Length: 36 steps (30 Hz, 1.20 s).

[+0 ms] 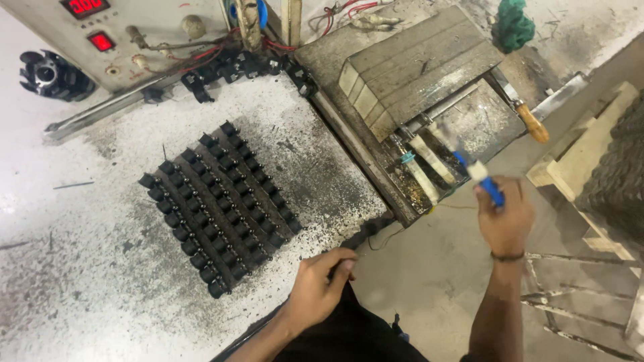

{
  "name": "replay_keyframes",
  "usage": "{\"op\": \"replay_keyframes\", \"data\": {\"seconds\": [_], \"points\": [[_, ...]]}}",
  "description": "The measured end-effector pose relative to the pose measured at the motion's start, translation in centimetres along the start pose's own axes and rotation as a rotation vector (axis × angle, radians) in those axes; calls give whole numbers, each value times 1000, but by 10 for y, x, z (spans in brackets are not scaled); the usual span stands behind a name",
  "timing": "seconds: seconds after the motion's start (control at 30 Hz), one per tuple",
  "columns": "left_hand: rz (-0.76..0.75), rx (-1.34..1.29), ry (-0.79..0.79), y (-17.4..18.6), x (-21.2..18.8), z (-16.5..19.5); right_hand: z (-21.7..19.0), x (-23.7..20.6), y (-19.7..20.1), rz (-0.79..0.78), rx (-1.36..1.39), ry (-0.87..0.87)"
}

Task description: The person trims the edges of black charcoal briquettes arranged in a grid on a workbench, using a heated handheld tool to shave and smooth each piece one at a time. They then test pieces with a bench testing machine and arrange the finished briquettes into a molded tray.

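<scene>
My right hand (504, 218) is raised over the floor gap, shut on a blue-handled brush (484, 181) whose pale head points toward a dirty metal tray (483, 124) holding several pale sticks (424, 175). My left hand (320, 285) rests on the front edge of the speckled white worktable (87, 268), fingers curled on the edge, holding nothing. Left of it, several rows of small black cylindrical parts (218, 201) lie packed in a slanted block on the table.
A grey control box (114, 33) with red displays, knobs and wires stands at the back left. Stacked grey blocks (416, 67) sit above the tray. A wooden-handled tool (530, 121) and a wooden pallet (590, 154) lie at the right. A black fan part (50, 74) sits far left.
</scene>
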<state>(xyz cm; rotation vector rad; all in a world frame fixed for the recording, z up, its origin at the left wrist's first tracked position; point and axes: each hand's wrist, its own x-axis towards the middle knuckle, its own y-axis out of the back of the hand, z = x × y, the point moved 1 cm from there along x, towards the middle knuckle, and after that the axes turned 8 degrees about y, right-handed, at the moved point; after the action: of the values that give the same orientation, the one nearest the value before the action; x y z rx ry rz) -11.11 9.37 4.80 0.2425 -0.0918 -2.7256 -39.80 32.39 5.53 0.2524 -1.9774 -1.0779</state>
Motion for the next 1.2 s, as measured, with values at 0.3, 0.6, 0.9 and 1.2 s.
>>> {"op": "replay_keyframes", "data": {"seconds": [0.3,0.6,0.9,1.2], "points": [[11,-30,-272,-7,10,-4,-186,-74,-33,28,338,137],[163,-329,-258,47,12,-10,-209,-92,-88,-210,1130,-11],[718,481,-679,149,-33,56,-216,74,-152,-467,1837,-60],[954,843,-716,299,84,89,-240,135,-239,-536,2023,-550]]}}
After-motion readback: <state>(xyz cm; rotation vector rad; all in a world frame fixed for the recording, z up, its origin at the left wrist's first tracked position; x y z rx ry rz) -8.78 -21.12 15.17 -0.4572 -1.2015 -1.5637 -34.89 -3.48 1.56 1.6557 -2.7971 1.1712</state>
